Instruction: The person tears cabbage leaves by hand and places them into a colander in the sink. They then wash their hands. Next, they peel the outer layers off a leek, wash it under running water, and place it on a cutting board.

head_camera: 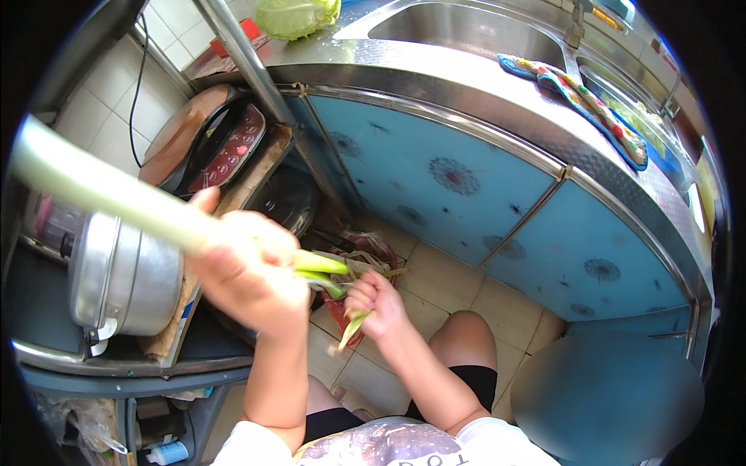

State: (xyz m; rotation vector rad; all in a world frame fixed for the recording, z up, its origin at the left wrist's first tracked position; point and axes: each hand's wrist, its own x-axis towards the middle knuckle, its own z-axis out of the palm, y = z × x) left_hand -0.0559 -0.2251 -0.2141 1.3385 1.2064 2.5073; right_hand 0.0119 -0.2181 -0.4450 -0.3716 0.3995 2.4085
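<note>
My left hand (250,268) is closed around a long, pale stalk, seemingly a large green onion or leek (116,186), whose white end points up to the left. Its cut-looking green tops (323,265) stick out on the right side of the fist. Close beside them, my right hand (375,303) is closed on a limp yellow-green leaf strip (355,329), which hangs below the fingers. Under both hands, a red container or bag (339,320) on the tiled floor holds dry leaf scraps. A dark-handled knife (335,240) seems to lie by it. The stalk is blurred.
An aluminium pot (125,276) stands on a shelf at left, with an electric griddle (186,140) above. A stainless counter (408,64) bears a cabbage (297,14), a sink (466,29) and a patterned cloth (583,108). Blue cabinet doors (431,169) stand ahead.
</note>
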